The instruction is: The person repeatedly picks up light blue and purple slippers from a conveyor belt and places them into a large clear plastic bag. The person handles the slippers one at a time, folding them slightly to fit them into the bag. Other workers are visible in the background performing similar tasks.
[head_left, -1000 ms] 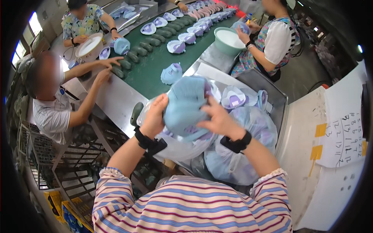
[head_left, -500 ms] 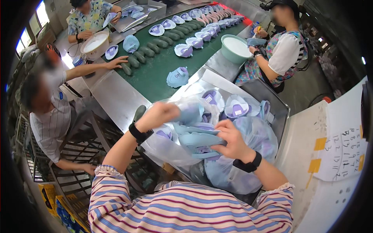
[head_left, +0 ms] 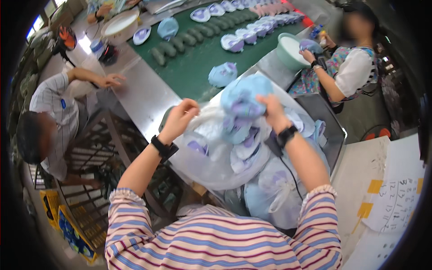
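My right hand [head_left: 272, 111] is closed on a bunch of light blue and purple shoe uppers [head_left: 245, 96], lifted above the metal tray. Below them lies an open clear plastic bag [head_left: 191, 168] with more uppers inside. My left hand [head_left: 183, 114] pinches the bag's gathered rim at its upper left. To the right, a second clear bag [head_left: 281, 182] is filled with the same blue and purple uppers. Loose uppers lie behind it, partly hidden by my right wrist. A lone blue upper [head_left: 222, 74] rests on the green conveyor belt just beyond the tray.
The green belt [head_left: 193, 83] carries rows of dark green shoe lasts [head_left: 204, 30] and white-purple uppers [head_left: 232, 42]. A co-worker at right holds an upper beside a green basin [head_left: 290, 50]. Another stands left by a brown slatted rack [head_left: 96, 148]. A pale basin [head_left: 120, 27] is at far left.
My right hand has lifted the uppers up and away from the bag toward the belt. My left hand has moved onto the bag's rim. The left co-worker's hand has withdrawn from the lasts.
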Motion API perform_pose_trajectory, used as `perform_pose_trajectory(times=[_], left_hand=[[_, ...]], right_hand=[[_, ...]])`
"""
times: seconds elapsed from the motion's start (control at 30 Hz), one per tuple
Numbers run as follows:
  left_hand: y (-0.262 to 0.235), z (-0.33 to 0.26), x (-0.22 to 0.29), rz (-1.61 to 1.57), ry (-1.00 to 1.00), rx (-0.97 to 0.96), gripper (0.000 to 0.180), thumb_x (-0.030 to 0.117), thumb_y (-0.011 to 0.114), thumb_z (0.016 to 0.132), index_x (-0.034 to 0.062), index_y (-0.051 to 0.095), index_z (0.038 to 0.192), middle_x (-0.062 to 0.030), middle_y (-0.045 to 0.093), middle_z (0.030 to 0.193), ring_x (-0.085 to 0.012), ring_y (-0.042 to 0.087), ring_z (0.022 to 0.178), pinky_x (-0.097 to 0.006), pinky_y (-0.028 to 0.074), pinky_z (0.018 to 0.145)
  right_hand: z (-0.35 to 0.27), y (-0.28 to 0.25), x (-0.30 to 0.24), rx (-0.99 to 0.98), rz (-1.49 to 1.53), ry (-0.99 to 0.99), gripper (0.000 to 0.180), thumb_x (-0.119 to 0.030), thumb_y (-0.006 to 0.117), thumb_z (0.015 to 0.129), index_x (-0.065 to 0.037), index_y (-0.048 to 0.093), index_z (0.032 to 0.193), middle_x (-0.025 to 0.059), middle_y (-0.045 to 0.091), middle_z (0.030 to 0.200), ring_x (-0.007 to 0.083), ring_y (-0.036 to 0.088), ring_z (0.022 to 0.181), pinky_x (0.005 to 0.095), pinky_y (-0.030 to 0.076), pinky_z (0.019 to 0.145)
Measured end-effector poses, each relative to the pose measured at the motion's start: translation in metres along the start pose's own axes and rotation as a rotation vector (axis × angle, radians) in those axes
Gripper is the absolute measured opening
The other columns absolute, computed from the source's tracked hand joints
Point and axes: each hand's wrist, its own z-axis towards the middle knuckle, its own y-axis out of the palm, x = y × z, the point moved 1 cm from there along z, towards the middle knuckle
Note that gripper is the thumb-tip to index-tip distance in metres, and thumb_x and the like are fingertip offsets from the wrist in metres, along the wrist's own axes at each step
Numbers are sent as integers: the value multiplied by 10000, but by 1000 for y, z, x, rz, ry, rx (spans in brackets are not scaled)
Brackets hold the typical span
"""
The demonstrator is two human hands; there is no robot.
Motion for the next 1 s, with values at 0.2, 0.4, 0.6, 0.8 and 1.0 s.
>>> perform_pose_trajectory(times=[0.2, 0.4, 0.6, 0.8, 1.0], left_hand=[[17, -18, -88, 806, 106, -349, 422, 85, 560, 787, 13, 434, 1184, -146, 579, 1049, -282, 535, 1030, -338, 434, 878], [24, -7, -101, 1216, -239, -611, 318, -1, 586, 681, 43, 564, 995, -157, 518, 1139, -298, 484, 1086, -364, 411, 911], [22, 17, -60, 384, 320, -202, 135, -54, 619, 658, 77, 649, 670, -123, 477, 1235, -277, 517, 1061, -337, 455, 834], [40, 23, 4, -822, -40, -397, 142, 25, 605, 772, 102, 625, 654, -115, 342, 1374, -249, 447, 1163, -365, 432, 924], [100, 12, 17, -349, 77, -518, 323, 14, 602, 767, 89, 575, 1080, -109, 453, 1287, -236, 510, 1078, -349, 423, 919]], right_hand=[[65, -2, 33, 424, -753, -269, 482, -190, 609, 767, 32, 438, 1159, 179, 507, 1116, 334, 469, 1054, 414, 387, 901], [-42, 43, 76, -558, -1504, -323, 320, -235, 556, 755, -81, 548, 1036, 157, 613, 900, 327, 589, 864, 422, 472, 722], [-135, 12, 76, -891, -1731, -144, 429, -297, 625, 737, -66, 551, 1091, 141, 569, 1082, 307, 517, 1045, 419, 391, 879], [-140, 35, 32, -262, -560, -42, 803, -235, 673, 772, -68, 174, 1379, 154, 448, 1225, 223, 508, 1066, 351, 475, 800], [-142, 31, 37, -111, -179, 47, 549, -195, 699, 741, 8, 414, 1163, 95, 560, 1048, 178, 569, 896, 315, 480, 744]])
